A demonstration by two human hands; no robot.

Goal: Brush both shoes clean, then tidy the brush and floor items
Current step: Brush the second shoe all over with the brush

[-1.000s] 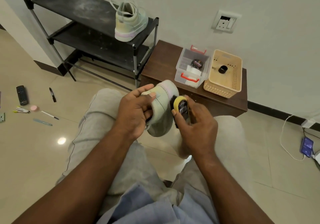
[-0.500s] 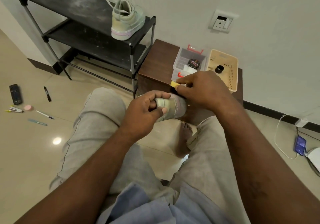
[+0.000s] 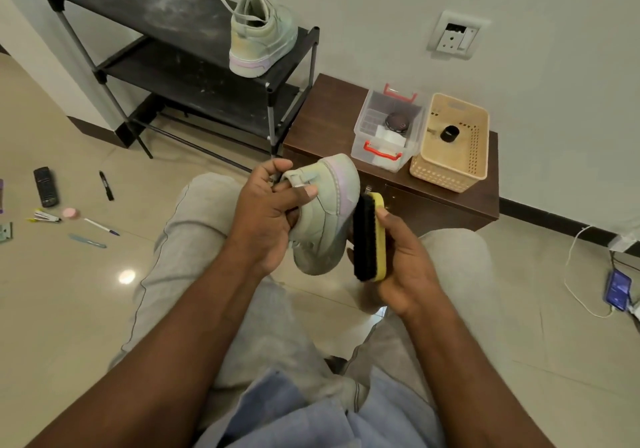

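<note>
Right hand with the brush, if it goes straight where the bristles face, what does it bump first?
The shoe in the left hand. The brush in the right hand faces its sole edge, apparently nearly touching, though depth is unclear.

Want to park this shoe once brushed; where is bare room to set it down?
The rack's top shelf is bare left of the other shoe, and the cabinet top is bare left of the clear box. The cabinet's right half is crowded by that box and the basket; the floor at left is littered with a remote and pens.
</note>
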